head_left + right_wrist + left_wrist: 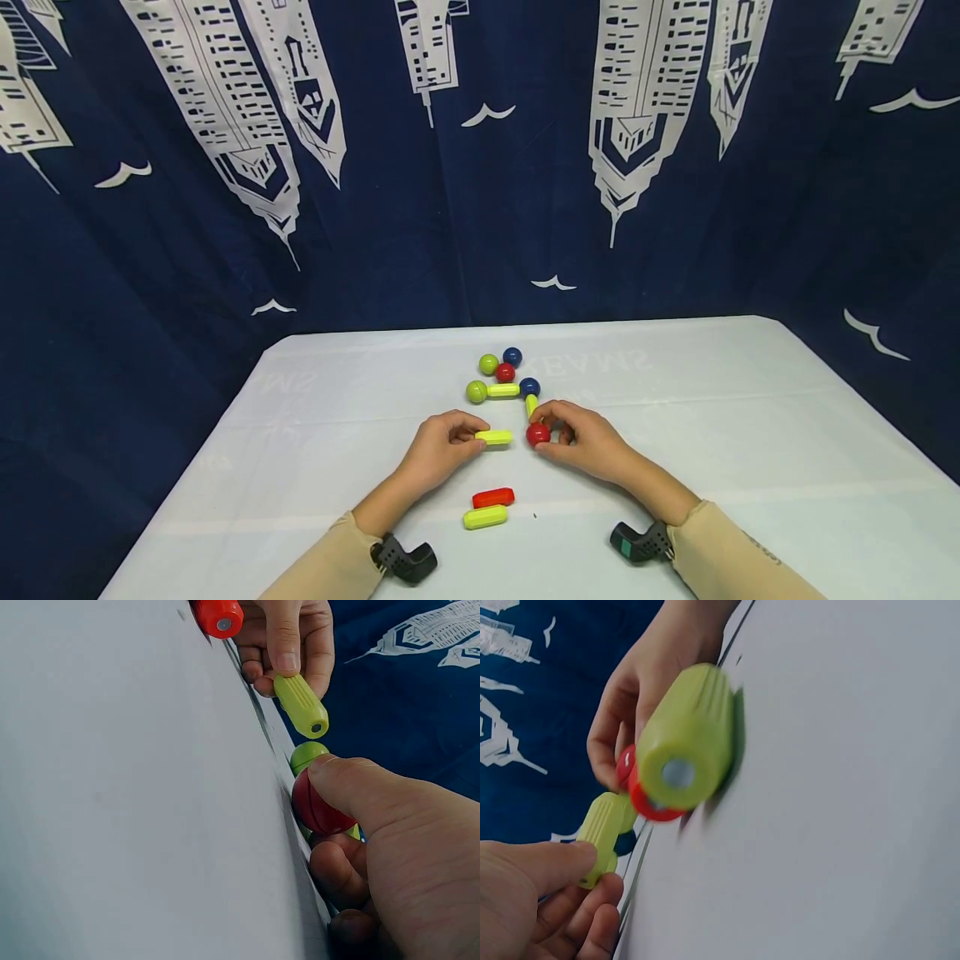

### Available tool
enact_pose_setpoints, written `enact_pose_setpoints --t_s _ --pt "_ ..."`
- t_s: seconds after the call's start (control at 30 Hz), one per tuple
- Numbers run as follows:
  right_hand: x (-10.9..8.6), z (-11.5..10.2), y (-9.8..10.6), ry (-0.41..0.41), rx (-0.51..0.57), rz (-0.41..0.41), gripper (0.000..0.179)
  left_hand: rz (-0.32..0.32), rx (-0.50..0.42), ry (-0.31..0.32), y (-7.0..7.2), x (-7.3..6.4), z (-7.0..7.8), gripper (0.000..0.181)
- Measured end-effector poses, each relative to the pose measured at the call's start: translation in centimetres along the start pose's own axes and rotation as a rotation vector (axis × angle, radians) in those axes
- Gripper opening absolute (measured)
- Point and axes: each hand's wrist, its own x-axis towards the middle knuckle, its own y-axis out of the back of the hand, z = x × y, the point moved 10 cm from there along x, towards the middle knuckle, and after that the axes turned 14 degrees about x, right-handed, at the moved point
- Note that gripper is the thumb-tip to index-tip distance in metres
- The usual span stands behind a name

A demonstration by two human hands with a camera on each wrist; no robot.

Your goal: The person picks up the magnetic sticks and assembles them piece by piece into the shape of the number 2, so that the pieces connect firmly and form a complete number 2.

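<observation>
My left hand [442, 443] pinches one end of a yellow-green magnetic rod [495, 437] between thumb and fingers, its free end aimed at a red ball [537, 434]. That ball is gripped by my right hand [585, 437], thumb and fingertips on either side. Behind it, a second yellow-green rod [532, 405] runs to a blue ball [529, 387]. From there another rod [502, 390] leads left to a green ball [476, 392]. In the right wrist view a short gap separates the held rod [301, 706] from the red ball [321, 804].
Nearer the table's front lie a red rod [493, 497] and a yellow-green rod [485, 517], side by side. Beyond the joined pieces sit a loose green ball [488, 364], a blue ball [512, 357] and a red ball [506, 372]. A dark blue curtain [465, 208] hangs behind the white table [300, 467].
</observation>
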Motion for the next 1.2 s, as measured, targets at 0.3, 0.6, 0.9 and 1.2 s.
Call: enact_pose_setpoints --t_s 0.3,0.6,0.9,1.2 --pt "0.1 0.0 0.0 0.001 0.001 -0.004 0.032 0.034 0.008 -0.011 -0.4 -0.2 0.7 0.019" --pt "0.0 -0.1 -0.3 -0.003 0.009 -0.015 0.030 0.070 -0.040 -0.018 -0.7 -0.4 1.0 0.020" --pt "0.2 -0.2 -0.2 0.010 0.007 -0.018 0.030 0.072 -0.015 -0.012 -0.6 -0.4 1.3 0.019" --pt "0.1 -0.1 -0.3 0.011 0.006 -0.016 0.030 0.075 0.013 -0.022 -0.8 -0.3 1.0 0.019"
